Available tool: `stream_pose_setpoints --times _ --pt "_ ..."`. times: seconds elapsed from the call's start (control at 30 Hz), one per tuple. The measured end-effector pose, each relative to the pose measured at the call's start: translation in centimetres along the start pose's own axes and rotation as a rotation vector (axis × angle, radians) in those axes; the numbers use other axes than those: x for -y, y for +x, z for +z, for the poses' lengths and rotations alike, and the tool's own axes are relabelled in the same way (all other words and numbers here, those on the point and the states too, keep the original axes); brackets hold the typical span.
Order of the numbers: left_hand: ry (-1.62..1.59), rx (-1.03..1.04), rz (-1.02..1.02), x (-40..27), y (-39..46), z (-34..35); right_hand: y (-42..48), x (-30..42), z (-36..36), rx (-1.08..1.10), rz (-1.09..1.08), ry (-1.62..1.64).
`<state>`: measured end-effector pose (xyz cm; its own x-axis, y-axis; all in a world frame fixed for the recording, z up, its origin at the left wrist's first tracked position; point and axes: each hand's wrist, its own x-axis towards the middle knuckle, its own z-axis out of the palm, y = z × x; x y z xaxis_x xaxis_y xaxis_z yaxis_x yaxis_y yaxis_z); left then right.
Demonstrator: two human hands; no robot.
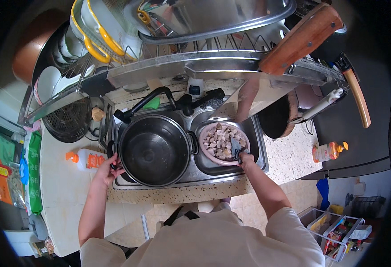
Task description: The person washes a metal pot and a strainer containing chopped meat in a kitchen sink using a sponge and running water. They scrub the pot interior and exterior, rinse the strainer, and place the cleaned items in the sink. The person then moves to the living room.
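My left hand [109, 169] is closed around the left handle of a large dark cooking pot [153, 150]. The pot rests over the left bowl of the steel sink, below the black faucet [143, 102], and looks nearly bare inside. At the right bowl, my right hand [246, 160] grips a grey-blue cloth [236, 147] at the lower right rim of a pink plastic basket [209, 156]. Pale, chopped chunks of food [220, 140] fill the basket; part of the cloth lies over them.
A white pump bottle [88, 159] stands left of the pot. Overhead, a metal dish rack [168, 60] holds bowls and a big tray; a wooden-handled cleaver [299, 40] hangs at its front. A dark pan [275, 115] and an orange pump bottle [329, 152] are at the right.
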<state>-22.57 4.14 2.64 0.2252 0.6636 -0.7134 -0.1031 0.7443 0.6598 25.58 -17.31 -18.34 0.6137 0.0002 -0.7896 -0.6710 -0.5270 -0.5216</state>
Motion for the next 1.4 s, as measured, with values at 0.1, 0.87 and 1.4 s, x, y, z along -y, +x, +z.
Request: stream_pose_setpoints --times 0.1,0.87,1.4 --pt "-0.097 -0.055 0.003 2.0 2.1 -0.3 1.4 -1.0 1.1 -0.032 -0.055 0.003" --pt "-0.501 -0.068 -0.074 11.6 12.4 -8.1 -17.1 5.8 2.6 0.398 -0.735 -0.330" --pt "0.345 -0.154 0.436 10.4 9.8 -3.2 -23.7 1.3 29.4 0.976 -0.540 -0.719"
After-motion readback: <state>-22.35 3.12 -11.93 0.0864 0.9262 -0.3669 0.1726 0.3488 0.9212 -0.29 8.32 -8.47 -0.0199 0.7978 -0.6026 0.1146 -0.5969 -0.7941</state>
